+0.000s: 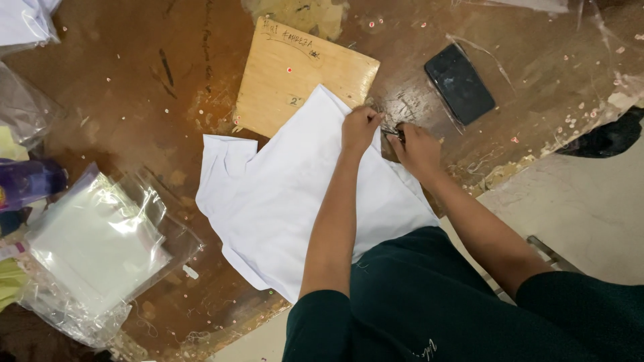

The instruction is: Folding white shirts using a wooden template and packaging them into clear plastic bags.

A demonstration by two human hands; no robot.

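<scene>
White garment (288, 194) flat on worn table (134, 100)

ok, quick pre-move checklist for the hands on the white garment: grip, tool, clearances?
1. Left hand pinching the edge of the white garment: ok, fingers closed on the fabric.
2. Right hand holding a small dark tool at that edge: ok; kind of tool cannot tell.
3. Tool tip clear of the left fingers: cannot tell, the hands nearly meet.
4. Garment lying flat: not ok, its left end is bunched and folded.
5. Wooden board under the worked edge: ok, the garment overlaps it.
6. Black phone clear of the hands: ok, apart to the right.
</scene>
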